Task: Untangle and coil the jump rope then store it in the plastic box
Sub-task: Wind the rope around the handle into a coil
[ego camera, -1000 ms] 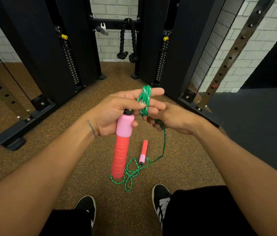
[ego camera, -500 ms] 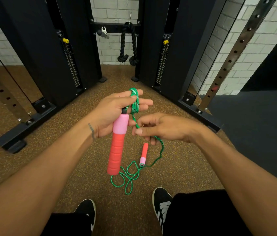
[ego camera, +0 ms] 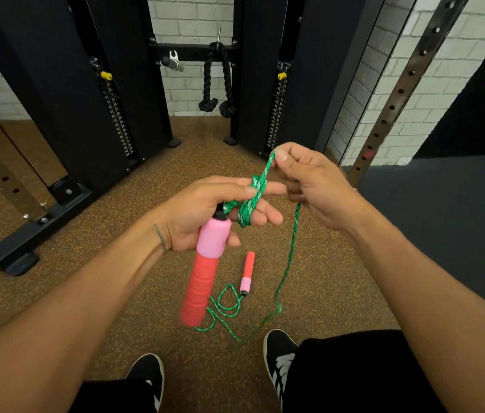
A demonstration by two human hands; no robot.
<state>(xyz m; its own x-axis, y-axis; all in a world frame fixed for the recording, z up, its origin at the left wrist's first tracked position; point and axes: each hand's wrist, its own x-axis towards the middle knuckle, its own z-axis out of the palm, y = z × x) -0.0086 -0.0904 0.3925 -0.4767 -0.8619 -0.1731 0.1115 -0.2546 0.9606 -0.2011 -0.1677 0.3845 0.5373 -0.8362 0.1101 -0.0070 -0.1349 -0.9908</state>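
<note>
My left hand (ego camera: 205, 213) grips the pink top of one red and pink jump rope handle (ego camera: 204, 272), which hangs straight down. Several turns of green rope (ego camera: 248, 204) are wound around its outstretched fingers. My right hand (ego camera: 309, 183) pinches the rope between thumb and forefinger just above and to the right of that coil. From the right hand the rope (ego camera: 290, 257) drops to the floor and ends in loose loops (ego camera: 223, 308) by the second handle (ego camera: 247, 272), which lies on the floor. No plastic box is in view.
Brown speckled rubber floor (ego camera: 86, 278) lies underfoot, with my two black shoes (ego camera: 280, 359) at the bottom. Black cable machine columns (ego camera: 110, 84) stand ahead with a black rope attachment (ego camera: 216, 84) hanging between them. A dark mat (ego camera: 443, 219) lies to the right, beside a perforated steel upright (ego camera: 399, 90).
My right hand has risen from below the left fingers to above and right of them, carrying the rope up over the coil. The slack on the floor has shortened.
</note>
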